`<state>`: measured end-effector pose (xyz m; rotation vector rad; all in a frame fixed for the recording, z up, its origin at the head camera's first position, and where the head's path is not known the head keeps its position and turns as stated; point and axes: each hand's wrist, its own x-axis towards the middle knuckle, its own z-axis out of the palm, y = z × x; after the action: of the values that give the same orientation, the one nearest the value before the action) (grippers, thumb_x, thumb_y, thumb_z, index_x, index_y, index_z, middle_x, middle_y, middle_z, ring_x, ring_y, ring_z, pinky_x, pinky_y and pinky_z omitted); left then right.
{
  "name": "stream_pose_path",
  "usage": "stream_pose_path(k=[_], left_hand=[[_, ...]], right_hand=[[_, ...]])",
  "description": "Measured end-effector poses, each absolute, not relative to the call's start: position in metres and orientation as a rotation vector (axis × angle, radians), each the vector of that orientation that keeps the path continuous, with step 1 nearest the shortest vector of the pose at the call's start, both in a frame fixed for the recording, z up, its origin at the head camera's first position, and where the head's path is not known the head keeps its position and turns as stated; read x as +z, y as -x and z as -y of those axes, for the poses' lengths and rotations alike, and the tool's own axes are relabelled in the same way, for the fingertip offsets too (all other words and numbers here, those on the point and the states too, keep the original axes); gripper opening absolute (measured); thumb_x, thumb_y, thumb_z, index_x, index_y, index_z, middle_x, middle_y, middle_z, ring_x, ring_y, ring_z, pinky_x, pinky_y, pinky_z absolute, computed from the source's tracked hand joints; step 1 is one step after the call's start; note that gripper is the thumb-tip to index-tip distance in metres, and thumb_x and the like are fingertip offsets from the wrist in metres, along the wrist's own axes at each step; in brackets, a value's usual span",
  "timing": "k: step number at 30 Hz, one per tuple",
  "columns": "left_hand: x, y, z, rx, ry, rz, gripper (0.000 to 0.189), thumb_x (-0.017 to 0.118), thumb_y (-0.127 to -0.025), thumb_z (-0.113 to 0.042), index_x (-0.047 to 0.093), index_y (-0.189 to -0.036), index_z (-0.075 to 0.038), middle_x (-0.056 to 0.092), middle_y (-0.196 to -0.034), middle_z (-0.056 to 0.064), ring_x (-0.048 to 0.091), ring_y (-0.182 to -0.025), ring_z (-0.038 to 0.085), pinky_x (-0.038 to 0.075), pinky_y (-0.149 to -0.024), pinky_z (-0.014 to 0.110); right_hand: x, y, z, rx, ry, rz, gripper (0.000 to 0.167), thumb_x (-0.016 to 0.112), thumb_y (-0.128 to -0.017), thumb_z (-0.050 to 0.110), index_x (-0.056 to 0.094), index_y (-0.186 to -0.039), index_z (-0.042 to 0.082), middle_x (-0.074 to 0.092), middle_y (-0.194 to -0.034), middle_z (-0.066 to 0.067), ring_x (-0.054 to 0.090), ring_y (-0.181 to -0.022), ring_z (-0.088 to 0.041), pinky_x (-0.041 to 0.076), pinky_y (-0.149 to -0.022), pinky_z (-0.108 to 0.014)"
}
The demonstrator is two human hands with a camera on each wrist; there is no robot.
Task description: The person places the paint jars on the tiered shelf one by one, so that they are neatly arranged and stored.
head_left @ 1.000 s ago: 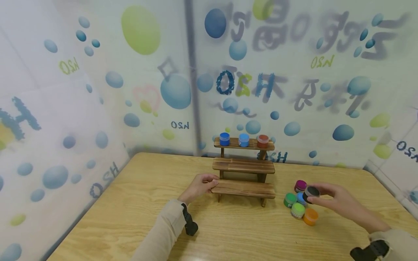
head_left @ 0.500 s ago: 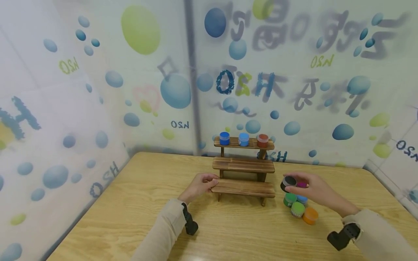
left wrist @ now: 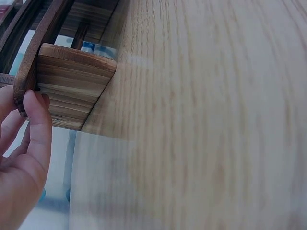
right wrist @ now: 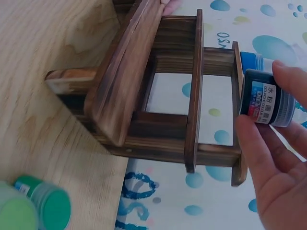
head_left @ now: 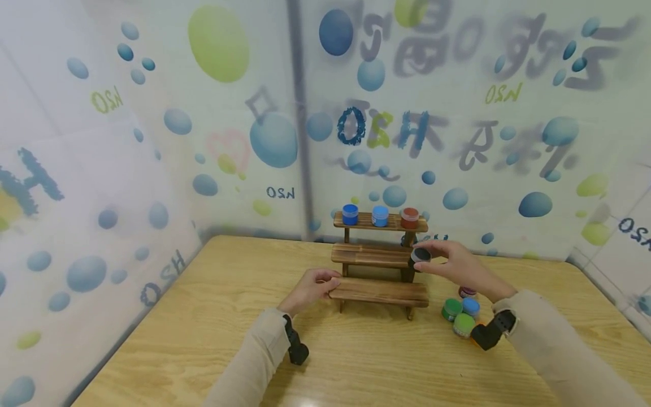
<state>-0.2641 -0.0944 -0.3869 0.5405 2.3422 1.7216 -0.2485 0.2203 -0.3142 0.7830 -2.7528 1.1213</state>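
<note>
A three-tier wooden stand (head_left: 378,291) stands on the table. My left hand (head_left: 311,289) pinches the left end of its lowest shelf between thumb and fingers; the left wrist view shows the thumb (left wrist: 38,115) against the board's end. My right hand (head_left: 460,267) holds a small black paint jar (head_left: 420,259) at the right end of the middle shelf; whether the jar touches the wood I cannot tell. In the right wrist view the label on the black jar (right wrist: 265,98) shows. On the top shelf sit a dark blue jar (head_left: 350,215), a light blue jar (head_left: 380,216) and a brown-red jar (head_left: 409,218).
Right of the stand, a green jar (head_left: 451,310), a blue jar (head_left: 471,307) and a light green jar (head_left: 464,326) cluster on the table (head_left: 376,362). A purple jar (head_left: 467,292) and an orange jar are partly hidden by the right arm. A printed curtain (head_left: 244,186) hangs behind.
My right hand has carried the black jar leftward and up, from above the jar cluster to the middle shelf's right end. The left hand keeps its grip on the lowest shelf.
</note>
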Motion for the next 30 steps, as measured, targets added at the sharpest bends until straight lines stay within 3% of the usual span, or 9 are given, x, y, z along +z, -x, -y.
stream_pose_path(k=[9, 18, 26, 30], left_hand=[[-0.384, 0.263, 0.094, 1.71, -0.545, -2.353, 0.023, 0.052, -0.089, -0.005, 0.059, -0.107, 0.008, 0.059, -0.093, 0.015, 0.05, -0.07, 0.012, 0.049, -0.063, 0.037], [-0.385, 0.263, 0.095, 1.715, -0.551, -2.339, 0.024, 0.052, -0.089, -0.006, 0.058, -0.108, 0.007, 0.058, -0.095, 0.017, 0.05, -0.07, 0.012, 0.047, -0.068, 0.048], [-0.383, 0.263, 0.094, 1.715, -0.556, -2.334, 0.024, 0.052, -0.089, -0.007, 0.058, -0.107, 0.008, 0.058, -0.097, 0.02, 0.051, -0.07, 0.012, 0.047, -0.068, 0.048], [-0.387, 0.266, 0.095, 1.709, -0.552, -2.337, 0.024, 0.052, -0.089, -0.007, 0.058, -0.108, 0.008, 0.058, -0.097, 0.019, 0.051, -0.071, 0.013, 0.049, -0.065, 0.042]], right_hand=[[-0.318, 0.265, -0.19, 1.25, -0.884, 2.686, 0.043, 0.067, -0.08, 0.021, 0.056, -0.116, 0.0, 0.058, -0.098, -0.008, 0.057, -0.09, -0.021, 0.047, -0.077, -0.037], [-0.324, 0.278, -0.16, 1.308, -0.954, 2.669, 0.042, 0.066, -0.081, 0.02, 0.055, -0.115, -0.002, 0.058, -0.104, -0.013, 0.058, -0.089, -0.022, 0.047, -0.075, -0.035], [-0.327, 0.288, -0.136, 1.327, -0.919, 2.652, 0.041, 0.068, -0.079, 0.02, 0.056, -0.114, 0.002, 0.059, -0.097, -0.008, 0.058, -0.081, -0.016, 0.047, -0.069, -0.031], [-0.329, 0.293, -0.126, 1.312, -0.907, 2.628, 0.04, 0.068, -0.079, 0.019, 0.057, -0.113, 0.002, 0.06, -0.095, -0.007, 0.058, -0.079, -0.015, 0.047, -0.067, -0.03]])
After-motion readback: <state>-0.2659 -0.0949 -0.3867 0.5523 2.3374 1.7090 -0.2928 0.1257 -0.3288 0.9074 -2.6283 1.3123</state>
